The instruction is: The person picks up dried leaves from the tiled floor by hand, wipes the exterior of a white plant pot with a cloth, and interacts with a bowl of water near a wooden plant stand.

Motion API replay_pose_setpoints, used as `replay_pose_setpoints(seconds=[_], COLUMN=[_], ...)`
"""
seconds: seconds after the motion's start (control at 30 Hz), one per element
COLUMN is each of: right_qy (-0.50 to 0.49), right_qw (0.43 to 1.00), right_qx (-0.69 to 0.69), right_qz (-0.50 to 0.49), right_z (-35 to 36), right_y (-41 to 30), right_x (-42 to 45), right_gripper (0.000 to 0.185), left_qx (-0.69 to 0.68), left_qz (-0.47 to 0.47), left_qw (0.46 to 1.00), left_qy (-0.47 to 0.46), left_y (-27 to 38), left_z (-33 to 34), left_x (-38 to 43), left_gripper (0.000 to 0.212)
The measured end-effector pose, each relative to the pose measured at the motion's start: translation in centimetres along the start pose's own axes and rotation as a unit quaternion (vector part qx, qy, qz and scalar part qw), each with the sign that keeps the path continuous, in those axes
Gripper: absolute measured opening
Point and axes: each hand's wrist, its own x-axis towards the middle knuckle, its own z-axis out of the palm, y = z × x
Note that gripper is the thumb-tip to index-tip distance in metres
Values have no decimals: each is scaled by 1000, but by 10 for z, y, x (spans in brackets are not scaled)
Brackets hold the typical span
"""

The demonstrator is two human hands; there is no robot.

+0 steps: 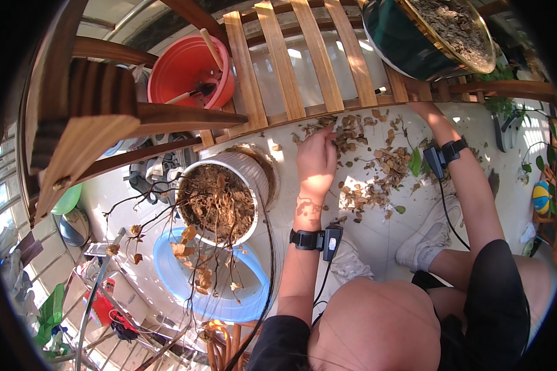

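Observation:
My left hand (316, 155) reaches down to the floor at the edge of a pile of dry leaves (350, 132). Its back faces the camera, and what the curled fingers hold, if anything, is hidden. My right hand (418, 90) reaches under the front of a slatted wooden bench (322, 60), just below a dark green pot of soil (413, 44). Slats and pot hide most of it. More brown leaves (390, 164) lie on the pale tiles between my forearms, with a green leaf (415, 161) among them.
Left of my left hand stands a white pot (260, 178) with a withered plant, its bare branches spreading over a blue basin (169, 273). A red bucket (174, 69) holding small hand tools is at the upper left. Shoes (158, 162) lie below the bench's left end.

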Motion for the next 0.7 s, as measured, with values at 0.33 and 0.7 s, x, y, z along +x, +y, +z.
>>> replay_pose_setpoints(seconds=[0.33, 0.7], right_qy=[22, -25], right_qw=[999, 998], right_qx=[-33, -42], right_qz=[5, 43], right_z=[12, 36], right_y=[30, -16], right_x=[-4, -53], right_gripper=[24, 15], left_qx=[-15, 179], left_qz=[8, -17], left_qw=[1000, 970], left_qy=[19, 162], left_y=[-5, -4], left_z=[9, 1], left_x=[7, -2], left_gripper=[20, 45])
